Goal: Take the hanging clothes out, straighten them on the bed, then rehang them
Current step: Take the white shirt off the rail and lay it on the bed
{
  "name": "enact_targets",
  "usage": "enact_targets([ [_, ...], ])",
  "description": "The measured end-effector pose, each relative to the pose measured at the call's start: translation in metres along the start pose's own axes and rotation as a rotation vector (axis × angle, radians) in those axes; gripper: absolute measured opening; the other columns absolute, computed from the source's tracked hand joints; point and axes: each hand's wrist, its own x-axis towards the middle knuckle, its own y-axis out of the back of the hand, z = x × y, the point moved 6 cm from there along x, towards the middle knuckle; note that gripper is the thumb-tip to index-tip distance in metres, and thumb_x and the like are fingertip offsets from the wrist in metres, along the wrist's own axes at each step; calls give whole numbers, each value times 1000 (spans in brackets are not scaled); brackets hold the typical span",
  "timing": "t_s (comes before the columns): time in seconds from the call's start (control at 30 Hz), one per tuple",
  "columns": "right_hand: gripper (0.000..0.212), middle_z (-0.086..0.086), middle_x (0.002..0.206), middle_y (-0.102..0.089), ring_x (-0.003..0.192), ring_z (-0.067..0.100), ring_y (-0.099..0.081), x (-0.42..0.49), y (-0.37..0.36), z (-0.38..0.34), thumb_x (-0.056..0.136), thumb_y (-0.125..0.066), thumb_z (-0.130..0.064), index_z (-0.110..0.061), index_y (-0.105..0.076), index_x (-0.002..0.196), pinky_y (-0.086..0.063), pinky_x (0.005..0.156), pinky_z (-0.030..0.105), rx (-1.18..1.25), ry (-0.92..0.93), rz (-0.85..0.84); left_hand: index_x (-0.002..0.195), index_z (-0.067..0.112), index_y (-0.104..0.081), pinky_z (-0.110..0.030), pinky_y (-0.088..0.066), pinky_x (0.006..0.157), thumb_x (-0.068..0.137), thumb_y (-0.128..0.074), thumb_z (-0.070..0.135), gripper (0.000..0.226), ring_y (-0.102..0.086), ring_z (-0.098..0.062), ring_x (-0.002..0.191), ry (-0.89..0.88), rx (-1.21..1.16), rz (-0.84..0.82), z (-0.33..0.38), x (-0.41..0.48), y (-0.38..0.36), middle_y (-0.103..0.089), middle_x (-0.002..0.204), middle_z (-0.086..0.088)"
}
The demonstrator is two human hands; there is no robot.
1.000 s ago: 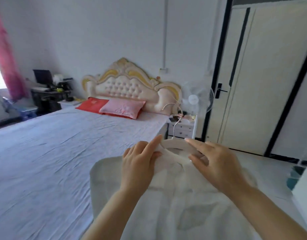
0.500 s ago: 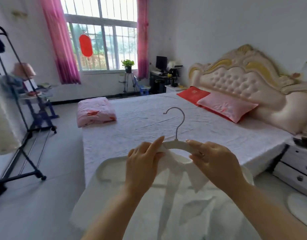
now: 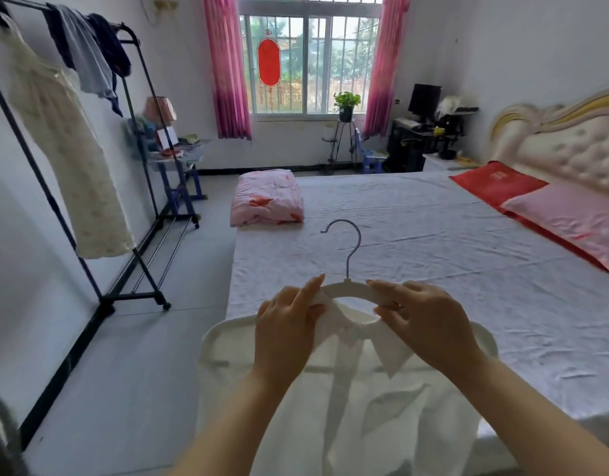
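Note:
A white collared shirt (image 3: pixel 347 407) hangs on a white hanger (image 3: pixel 347 290) with a metal hook, held up in front of me over the near corner of the bed (image 3: pixel 433 255). My left hand (image 3: pixel 286 331) grips the hanger's left shoulder together with the collar. My right hand (image 3: pixel 423 324) pinches the hanger's right side and the collar. At the left stands a black clothes rack (image 3: pixel 138 187) with a cream dress (image 3: pixel 66 159) and several darker garments hanging on it.
A folded pink quilt (image 3: pixel 265 197) lies at the bed's far foot corner, red and pink pillows (image 3: pixel 564 214) by the headboard. A small cluttered table (image 3: pixel 172 156) stands beyond the rack. Grey floor lies between rack and bed.
My view has swung left from the headboard and door to the window and the clothes rack. Both hands keep the same hold on the hanger and shirt.

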Motion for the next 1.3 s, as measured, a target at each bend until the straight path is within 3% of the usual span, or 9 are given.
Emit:
enact_targets([
  [0.2,43,0,75,-69,71,25,-65,51,-86,36,69,-80,-19,-33,-70,108,-49,62,31,31,-77,-107,125,19,-59,-34,-36,77,83,-64,12,43,-63,-29,82,81,-33,-85,-71,46,-62,-65,93,-8],
  [0.43,39,2,88,-70,86,25,-65,88,-171,74,77,-73,-22,-34,-67,113,-51,72,35,80,-161,-253,129,16,-55,-39,-38,88,88,-60,13,42,-60,-33,94,184,-27,-169,-132,82,-122,-64,104,-11],
  [0.57,38,1,84,-68,84,26,-63,108,-213,93,78,-71,-23,-35,-66,114,-46,69,31,87,-160,-312,132,17,-50,-38,-34,93,92,-55,19,41,-56,-31,101,243,-7,-208,-161,97,-150,-60,112,-11],
  [0.8,39,3,81,-66,76,28,-63,134,-263,120,77,-72,-23,-34,-66,114,-44,61,31,104,-77,-397,128,13,-55,-43,-39,87,89,-59,15,39,-58,-36,96,308,33,-243,-189,112,-182,-62,108,-16],
  [1.0,39,-5,89,-61,86,20,-58,158,-301,139,86,-58,-32,-45,-55,122,-39,65,28,121,-121,-580,128,13,-55,-41,-38,89,91,-55,13,37,-58,-34,100,379,55,-246,-206,135,-196,-64,110,-14],
  [1.1,36,-8,88,-56,89,19,-57,179,-338,150,87,-53,-33,-47,-53,121,-38,67,28,116,-168,-645,134,17,-47,-38,-34,95,92,-52,16,42,-51,-28,114,451,125,-242,-227,152,-205,-58,123,-9],
  [1.3,46,1,125,-52,115,23,-48,204,-424,174,95,-47,-28,-35,-38,139,-42,85,36,75,-262,-709,143,23,-30,-33,-27,102,95,-47,24,51,-37,-20,128,524,262,-409,-274,140,-236,-39,142,-1],
])
